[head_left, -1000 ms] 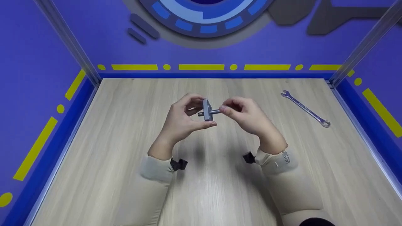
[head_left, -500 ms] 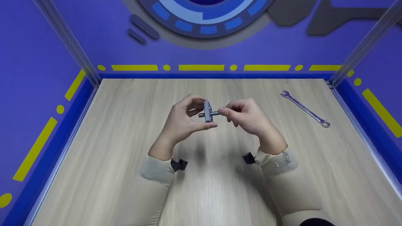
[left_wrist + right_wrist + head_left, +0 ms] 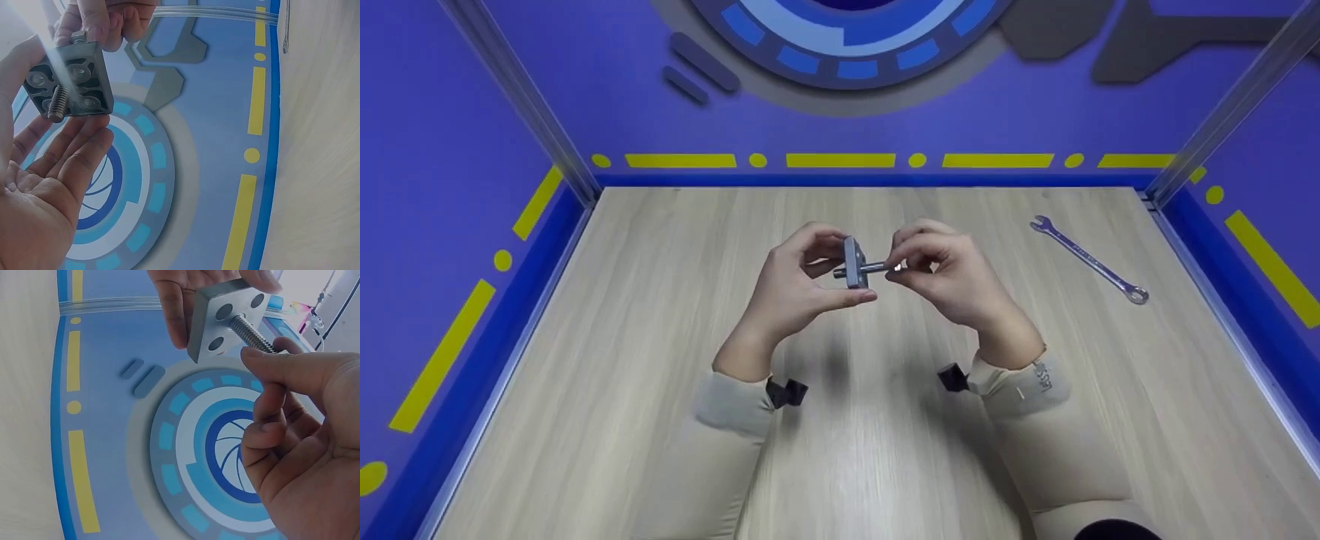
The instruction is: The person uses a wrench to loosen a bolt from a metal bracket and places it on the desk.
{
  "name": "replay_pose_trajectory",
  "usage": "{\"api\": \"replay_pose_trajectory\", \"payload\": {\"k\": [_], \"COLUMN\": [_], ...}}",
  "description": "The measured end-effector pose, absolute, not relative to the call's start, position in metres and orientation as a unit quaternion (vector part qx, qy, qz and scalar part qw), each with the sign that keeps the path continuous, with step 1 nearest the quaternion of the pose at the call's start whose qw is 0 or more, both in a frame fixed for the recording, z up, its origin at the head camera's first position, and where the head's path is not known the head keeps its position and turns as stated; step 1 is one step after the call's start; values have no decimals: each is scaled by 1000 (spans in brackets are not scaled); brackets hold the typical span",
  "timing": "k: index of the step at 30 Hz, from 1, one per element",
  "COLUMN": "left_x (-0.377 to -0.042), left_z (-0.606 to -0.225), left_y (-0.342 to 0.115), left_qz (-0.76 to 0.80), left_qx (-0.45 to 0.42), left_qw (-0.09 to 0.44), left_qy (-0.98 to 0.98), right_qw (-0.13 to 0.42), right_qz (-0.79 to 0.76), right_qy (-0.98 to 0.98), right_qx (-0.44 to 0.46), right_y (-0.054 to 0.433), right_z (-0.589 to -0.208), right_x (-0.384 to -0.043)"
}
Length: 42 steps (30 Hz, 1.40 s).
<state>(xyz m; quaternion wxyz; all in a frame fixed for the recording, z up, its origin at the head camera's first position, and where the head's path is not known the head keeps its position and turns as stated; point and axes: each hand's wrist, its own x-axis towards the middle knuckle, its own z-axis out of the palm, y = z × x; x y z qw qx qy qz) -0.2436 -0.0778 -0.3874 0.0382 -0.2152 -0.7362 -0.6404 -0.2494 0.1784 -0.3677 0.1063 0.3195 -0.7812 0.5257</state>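
Above the middle of the table, my left hand (image 3: 791,285) holds a square grey metal plate (image 3: 852,262) on edge between thumb and fingers. A threaded bolt (image 3: 874,267) runs through the plate's middle, and its end sticks out on the left-hand side. My right hand (image 3: 952,274) pinches the bolt near its head with thumb and forefinger. In the right wrist view the plate's flat face (image 3: 205,323) has several round holes around the bolt's thread (image 3: 252,333). Its recessed back (image 3: 79,84) and the protruding bolt end (image 3: 58,104) show in the left wrist view.
A combination wrench (image 3: 1089,259) lies at the right on the wood-grain table (image 3: 660,337). Blue panels with yellow markings (image 3: 840,160) enclose the table at the back and both sides. Black wrist cameras (image 3: 789,393) sit at both cuffs.
The right thumb and fingers have shifted around the bolt: the thumb is now lower, the forefinger lies over the bolt, and the bolt's head shows. The left hand and plate stay nearly still.
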Motion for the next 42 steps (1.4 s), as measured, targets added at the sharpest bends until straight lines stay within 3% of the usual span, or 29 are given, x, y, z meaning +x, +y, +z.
{"api": "replay_pose_trajectory", "payload": {"k": [4,12,16,32,42], "left_x": [-244,-244,-243,-241,-242], "left_z": [-386,-389,-390,-388,-388], "left_y": [-77,-75,-74,-74,-74], "left_qz": [-644,-645,-641,-633,-647], "left_qx": [-217,-217,-213,-208,-211], "left_qw": [44,39,35,36,39], "left_qy": [-732,-732,-737,-745,-732], "right_qw": [99,-7,-25,-3,126], "right_qz": [504,446,476,509,487], "right_qy": [-795,-856,-852,-830,-795], "right_qx": [323,261,218,228,339], "right_y": [180,186,185,184,183], "right_z": [-365,-363,-366,-364,-368], "right_x": [-250,-251,-252,-249,-249]}}
